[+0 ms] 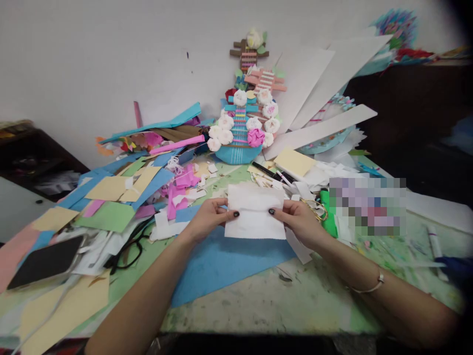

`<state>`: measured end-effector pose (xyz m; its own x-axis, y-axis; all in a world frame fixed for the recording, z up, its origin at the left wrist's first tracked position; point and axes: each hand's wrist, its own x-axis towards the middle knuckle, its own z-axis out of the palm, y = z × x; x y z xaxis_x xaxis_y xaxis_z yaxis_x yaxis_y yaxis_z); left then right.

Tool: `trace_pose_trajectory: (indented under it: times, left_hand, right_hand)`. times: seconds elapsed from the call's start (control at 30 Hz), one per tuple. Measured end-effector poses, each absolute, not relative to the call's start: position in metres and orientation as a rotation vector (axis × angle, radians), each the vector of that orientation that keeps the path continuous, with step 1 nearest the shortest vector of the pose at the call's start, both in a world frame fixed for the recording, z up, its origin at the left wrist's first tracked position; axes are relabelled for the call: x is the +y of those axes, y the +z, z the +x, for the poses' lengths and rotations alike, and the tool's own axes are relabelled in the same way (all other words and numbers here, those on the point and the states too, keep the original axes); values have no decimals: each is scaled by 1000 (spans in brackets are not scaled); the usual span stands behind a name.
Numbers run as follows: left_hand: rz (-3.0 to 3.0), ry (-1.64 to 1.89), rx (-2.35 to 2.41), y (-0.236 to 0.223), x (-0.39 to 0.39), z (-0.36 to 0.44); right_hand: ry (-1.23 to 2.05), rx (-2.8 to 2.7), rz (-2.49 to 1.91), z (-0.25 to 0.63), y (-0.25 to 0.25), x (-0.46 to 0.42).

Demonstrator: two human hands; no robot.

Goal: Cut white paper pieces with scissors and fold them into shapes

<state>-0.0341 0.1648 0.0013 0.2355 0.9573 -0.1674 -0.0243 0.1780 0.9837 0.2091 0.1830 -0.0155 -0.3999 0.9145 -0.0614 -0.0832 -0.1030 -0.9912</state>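
Between both hands a piece of white paper (254,224) is held up by its left and right sides, with a crease or overlapping edge running across it. My left hand (212,217) pinches the left side, thumb in front and fingers behind. On the opposite side, my right hand (299,219) grips in the same way. Below the paper lies a large blue sheet (229,266) on the table. A narrow white strip (298,245) sits under my right hand. Gold-handled scissors (316,209) are just beyond the right wrist, partly hidden.
Blue, green and cream paper scraps, a phone (46,261) and black-framed glasses (129,249) cover the left side. Paper guitar-like crafts with white flowers (240,140) stand against the wall. A green roll (327,212), black pens (264,170) and a marker (436,246) lie right.
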Motion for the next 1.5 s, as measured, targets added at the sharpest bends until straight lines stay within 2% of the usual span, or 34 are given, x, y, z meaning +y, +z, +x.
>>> trace_pose_trajectory:
  times: [0.3, 0.6, 1.2, 1.5]
  left_hand:
    - [952, 1119, 927, 3, 167, -35]
    - [910, 1137, 885, 6, 165, -29]
    - [898, 1141, 997, -1, 169, -28]
    - [1183, 1174, 1142, -7, 167, -22]
  right_hand:
    - [1762, -1226, -830, 213, -5, 186]
    - [1852, -1145, -745, 214, -2, 186]
    - [1771, -1255, -817, 212, -6, 183]
    - [1625, -1325, -824, 212, -6, 184]
